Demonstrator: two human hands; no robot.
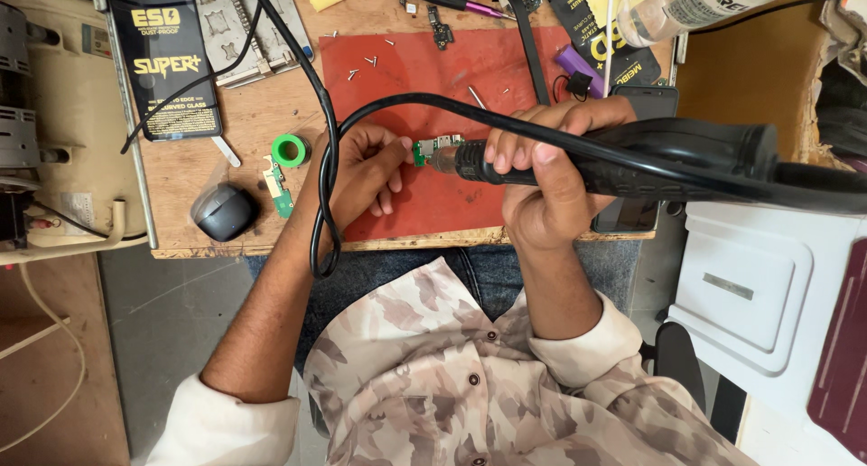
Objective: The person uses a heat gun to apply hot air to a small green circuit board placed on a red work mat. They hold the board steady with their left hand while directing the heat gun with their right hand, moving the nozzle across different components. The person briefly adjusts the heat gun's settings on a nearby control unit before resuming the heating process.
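We're pinching the small green board (432,149) in our left hand (361,172), right hand (542,181) gripping the black hot-air handle (632,163), its nozzle pointing leftwards, touching the board's right edge

Person wears a button-up shirt (424,376), camo-style print: pale pink/beige base w/ brown and grey-tan blotches. Small dark round buttons down the front placket, approx. three visible, plus one near the right cuff. Long sleeves, rolled/pushed up: left sleeve (226,425) bunched above the elbow, showing a plain off-white inside; right sleeve (582,344) turned back at mid-forearm, cuff edge pale. Forearms bare below that. Left hand (361,172) and right hand (542,172): bare, no gloves, no rings or watch seen. Blue denim trousers (470,276) show at the lap, between shirt and worktop (226,132) edge.
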